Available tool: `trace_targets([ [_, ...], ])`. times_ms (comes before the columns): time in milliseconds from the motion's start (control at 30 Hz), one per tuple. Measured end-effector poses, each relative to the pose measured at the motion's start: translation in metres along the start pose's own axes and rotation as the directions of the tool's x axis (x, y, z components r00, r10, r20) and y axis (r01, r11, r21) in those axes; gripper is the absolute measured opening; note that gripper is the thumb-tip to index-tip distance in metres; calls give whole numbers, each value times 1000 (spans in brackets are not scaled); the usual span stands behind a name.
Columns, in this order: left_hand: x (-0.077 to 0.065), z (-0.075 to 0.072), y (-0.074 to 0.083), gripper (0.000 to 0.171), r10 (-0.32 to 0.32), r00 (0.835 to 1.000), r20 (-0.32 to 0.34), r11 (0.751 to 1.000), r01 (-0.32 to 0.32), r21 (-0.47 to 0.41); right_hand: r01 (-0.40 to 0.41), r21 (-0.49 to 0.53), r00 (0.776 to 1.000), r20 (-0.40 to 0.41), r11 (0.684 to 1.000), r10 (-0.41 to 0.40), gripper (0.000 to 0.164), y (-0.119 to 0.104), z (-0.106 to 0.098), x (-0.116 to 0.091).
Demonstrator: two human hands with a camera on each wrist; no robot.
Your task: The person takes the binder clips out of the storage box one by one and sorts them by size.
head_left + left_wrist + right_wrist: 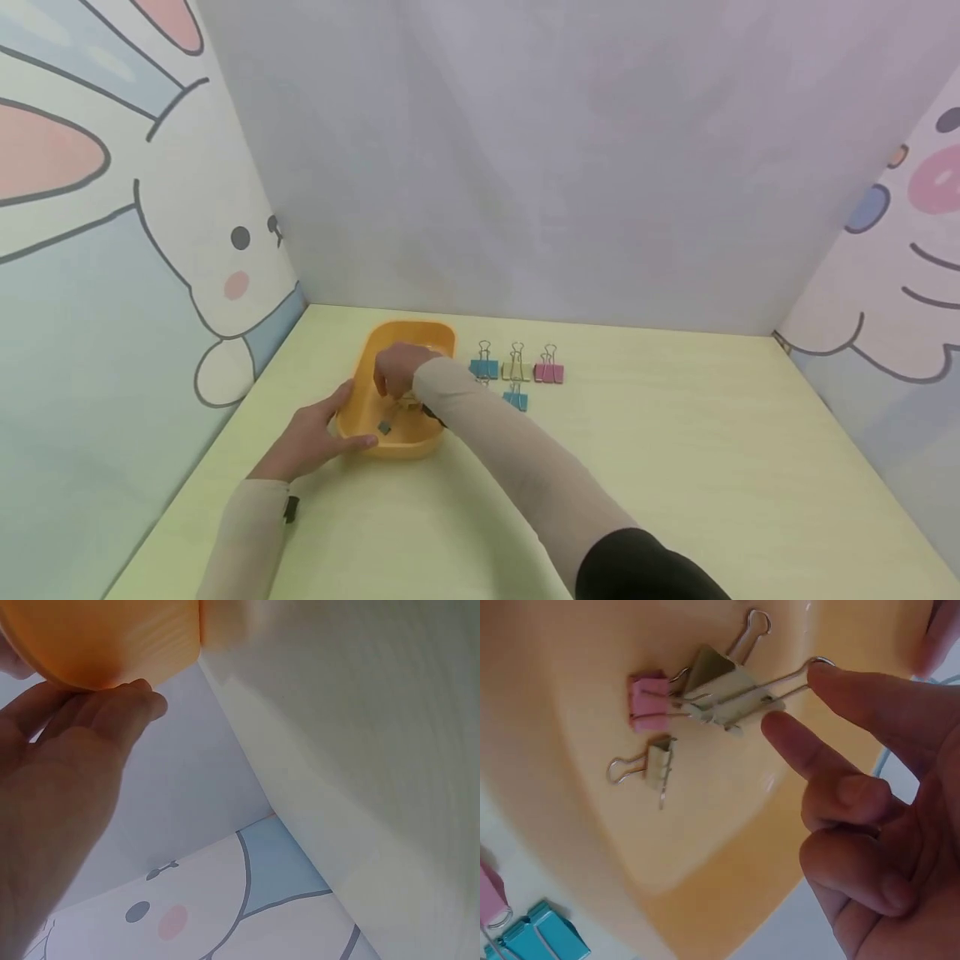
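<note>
An orange plastic tray stands on the left side of the table. My left hand grips its near left corner, thumb over the front rim and fingers along the outer wall. Inside the tray is my right hand, beside a large pale yellow binder clip. The thumb lies at the end of that clip's wire handle, the index fingertip close to its edge; whether they pinch it I cannot tell. A pink binder clip and a small pale yellow one lie nearby in the tray.
Right of the tray, a back row holds a blue clip, a yellow clip and a pink clip. Another blue clip sits in front, beside one partly hidden by my right sleeve. A grey wall closes the back.
</note>
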State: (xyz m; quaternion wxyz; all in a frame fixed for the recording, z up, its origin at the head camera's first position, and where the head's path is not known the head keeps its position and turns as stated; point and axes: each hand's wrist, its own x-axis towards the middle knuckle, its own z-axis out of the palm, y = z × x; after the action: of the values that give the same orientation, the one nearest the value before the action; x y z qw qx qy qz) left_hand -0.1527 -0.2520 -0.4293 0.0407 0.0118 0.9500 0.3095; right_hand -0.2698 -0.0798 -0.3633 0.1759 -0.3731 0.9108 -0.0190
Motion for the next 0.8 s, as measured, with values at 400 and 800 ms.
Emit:
trace_targets([
  [400, -3, -1, 2, 112, 10, 1000, -1, 1000, -10, 0, 36, -42, 999, -8, 998, -36, 7, 2, 1, 3],
  [800, 1, -2, 5, 116, -44, 999, 27, 999, 44, 15, 109, 4, 994, -12, 994, -109, 15, 31, 4, 16],
])
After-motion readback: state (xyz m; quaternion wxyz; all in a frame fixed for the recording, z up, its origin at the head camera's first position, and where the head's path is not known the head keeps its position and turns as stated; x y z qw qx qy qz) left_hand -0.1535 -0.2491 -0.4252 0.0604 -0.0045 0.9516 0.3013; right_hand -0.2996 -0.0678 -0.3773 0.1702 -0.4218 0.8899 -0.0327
